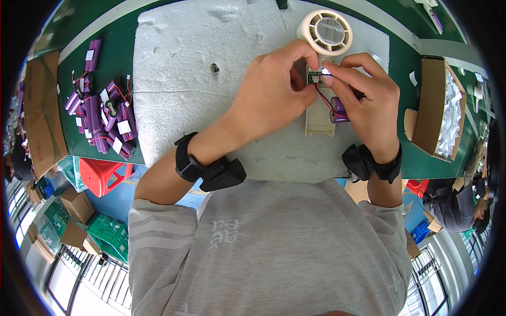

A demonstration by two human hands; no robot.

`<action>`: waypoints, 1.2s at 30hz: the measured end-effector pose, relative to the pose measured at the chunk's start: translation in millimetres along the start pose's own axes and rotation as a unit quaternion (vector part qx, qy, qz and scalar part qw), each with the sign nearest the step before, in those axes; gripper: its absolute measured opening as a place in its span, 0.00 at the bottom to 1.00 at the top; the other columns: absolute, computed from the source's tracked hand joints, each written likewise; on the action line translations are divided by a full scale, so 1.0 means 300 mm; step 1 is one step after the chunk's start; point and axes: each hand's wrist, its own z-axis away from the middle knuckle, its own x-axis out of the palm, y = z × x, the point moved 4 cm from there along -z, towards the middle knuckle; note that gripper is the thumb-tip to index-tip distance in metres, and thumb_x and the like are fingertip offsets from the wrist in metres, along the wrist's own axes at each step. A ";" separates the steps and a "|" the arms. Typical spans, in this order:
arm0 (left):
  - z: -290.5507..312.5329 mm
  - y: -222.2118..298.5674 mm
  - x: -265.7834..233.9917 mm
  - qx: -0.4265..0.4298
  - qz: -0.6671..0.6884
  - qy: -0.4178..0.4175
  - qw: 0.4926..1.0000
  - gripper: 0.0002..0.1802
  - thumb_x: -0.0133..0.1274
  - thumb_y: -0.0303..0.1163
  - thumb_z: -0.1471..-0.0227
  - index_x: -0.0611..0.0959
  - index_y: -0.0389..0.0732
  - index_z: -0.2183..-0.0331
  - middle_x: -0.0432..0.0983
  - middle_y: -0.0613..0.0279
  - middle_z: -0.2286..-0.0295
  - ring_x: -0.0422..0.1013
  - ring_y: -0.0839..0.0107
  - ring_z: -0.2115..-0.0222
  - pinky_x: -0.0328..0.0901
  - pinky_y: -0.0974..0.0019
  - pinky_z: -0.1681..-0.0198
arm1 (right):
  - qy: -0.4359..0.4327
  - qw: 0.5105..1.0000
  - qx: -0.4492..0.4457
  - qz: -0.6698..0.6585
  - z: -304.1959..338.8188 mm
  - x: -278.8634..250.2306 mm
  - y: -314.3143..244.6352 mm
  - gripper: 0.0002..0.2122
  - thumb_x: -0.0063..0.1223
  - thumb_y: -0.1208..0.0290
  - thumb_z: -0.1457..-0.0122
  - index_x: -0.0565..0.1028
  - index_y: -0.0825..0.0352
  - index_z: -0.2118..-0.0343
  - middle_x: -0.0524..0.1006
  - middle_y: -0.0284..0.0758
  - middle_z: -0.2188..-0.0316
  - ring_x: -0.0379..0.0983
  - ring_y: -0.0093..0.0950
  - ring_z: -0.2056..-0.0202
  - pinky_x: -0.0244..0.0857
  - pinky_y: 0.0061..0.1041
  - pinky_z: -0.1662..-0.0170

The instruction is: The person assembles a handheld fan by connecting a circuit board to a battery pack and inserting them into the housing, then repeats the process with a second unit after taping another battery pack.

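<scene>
A cream handheld fan (302,29) lies on the foam board, its round grille away from me and its handle (320,128) opened lengthwise toward me. A small green circuit board (314,77) shows in the handle. From there red and black wires run to a purple cylindrical battery (340,110), beside the handle under my right hand. My left hand (274,81) grips the fan around the board, with thumb and index finger curved at its left side. Fingertips of my right hand (371,97) are pinched at the board's right edge; a small bright white bit shows there, its kind unclear.
The white foam board (184,63) covers the middle of the green table. Purple batteries with wires (97,113) are heaped at the left, near a cardboard box (45,105). A carton of white pieces (440,105) stands right. A red stool (100,176) is below the table's left edge.
</scene>
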 end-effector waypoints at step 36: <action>0.005 0.041 -0.015 0.101 -0.028 -0.051 0.993 0.15 0.57 0.21 0.60 0.84 0.42 0.65 0.77 0.63 0.69 0.71 0.75 0.71 0.66 0.73 0.67 | -0.255 0.930 0.130 -0.232 0.137 -0.118 -0.034 0.27 0.53 0.86 0.53 0.65 0.67 0.46 0.71 0.37 0.66 0.72 0.27 0.63 0.65 0.26 0.59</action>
